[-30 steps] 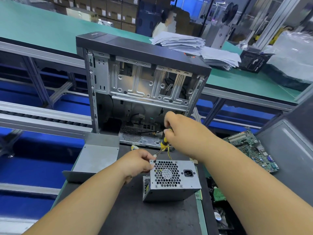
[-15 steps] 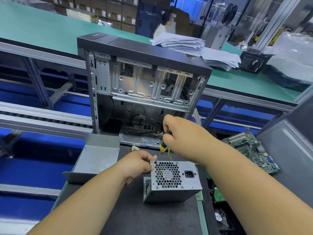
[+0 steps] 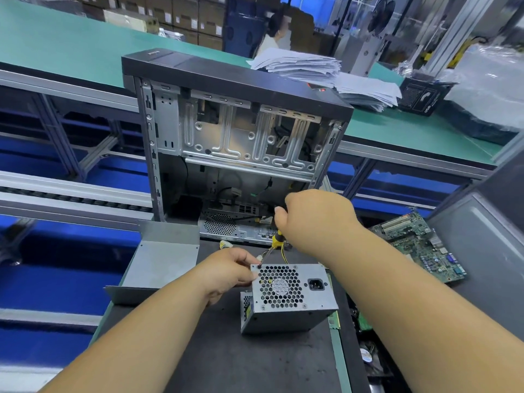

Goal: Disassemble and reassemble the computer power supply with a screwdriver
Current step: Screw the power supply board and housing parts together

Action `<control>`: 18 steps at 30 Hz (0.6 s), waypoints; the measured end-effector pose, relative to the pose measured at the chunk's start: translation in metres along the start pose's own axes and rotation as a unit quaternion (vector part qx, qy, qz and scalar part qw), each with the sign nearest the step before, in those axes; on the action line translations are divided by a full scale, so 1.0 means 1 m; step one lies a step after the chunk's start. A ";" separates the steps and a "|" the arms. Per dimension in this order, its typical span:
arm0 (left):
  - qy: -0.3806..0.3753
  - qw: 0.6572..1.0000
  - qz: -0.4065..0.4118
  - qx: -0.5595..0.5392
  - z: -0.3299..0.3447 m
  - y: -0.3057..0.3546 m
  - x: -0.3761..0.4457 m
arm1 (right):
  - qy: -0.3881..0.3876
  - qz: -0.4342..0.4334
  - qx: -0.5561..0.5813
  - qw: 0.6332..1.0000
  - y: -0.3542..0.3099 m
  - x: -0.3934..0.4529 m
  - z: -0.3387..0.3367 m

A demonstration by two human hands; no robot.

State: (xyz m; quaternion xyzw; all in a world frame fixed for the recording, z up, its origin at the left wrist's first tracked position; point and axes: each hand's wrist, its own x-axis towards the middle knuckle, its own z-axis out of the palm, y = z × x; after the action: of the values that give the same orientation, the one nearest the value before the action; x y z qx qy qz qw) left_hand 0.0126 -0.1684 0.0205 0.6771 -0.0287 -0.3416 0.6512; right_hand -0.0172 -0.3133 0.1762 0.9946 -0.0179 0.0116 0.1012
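A grey metal power supply [image 3: 289, 296] with a honeycomb fan grille and a mains socket stands on the dark mat [image 3: 215, 361]. My left hand [image 3: 229, 272] grips its upper left corner, fingers curled at the edge. Above it, my right hand [image 3: 314, 219] holds a screwdriver [image 3: 273, 243] with a yellow and black handle. The shaft slants down to a screw at the grille's top left corner. Yellow wires run from behind the unit.
An open computer case [image 3: 235, 131] stands upright just behind the power supply. A bent grey metal cover [image 3: 161, 262] lies at the left of the mat. A green circuit board [image 3: 422, 245] lies at the right beside a grey panel [image 3: 487, 251]. Stacked papers [image 3: 326, 72] sit on the green bench behind.
My right hand has shifted slightly on the screwdriver handle above the same corner screw. The left hand and the power supply have stayed in place.
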 end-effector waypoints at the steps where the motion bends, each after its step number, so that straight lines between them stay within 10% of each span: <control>1: 0.000 1.000 -0.001 -0.001 0.000 0.000 0.000 | -0.015 -0.020 0.063 0.998 0.003 -0.001 -0.002; 7: -0.003 1.000 -0.003 -0.005 0.000 -0.001 0.000 | -0.010 -0.142 0.155 0.978 0.010 -0.006 -0.009; 18: -0.008 1.000 -0.008 -0.003 -0.001 -0.002 -0.001 | 0.024 0.020 0.005 1.000 0.000 0.000 0.002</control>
State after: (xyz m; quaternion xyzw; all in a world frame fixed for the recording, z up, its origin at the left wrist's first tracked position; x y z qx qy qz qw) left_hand 0.0114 -0.1668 0.0192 0.6727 -0.0276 -0.3519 0.6503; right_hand -0.0173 -0.3135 0.1739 0.9940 -0.0350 0.0372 0.0963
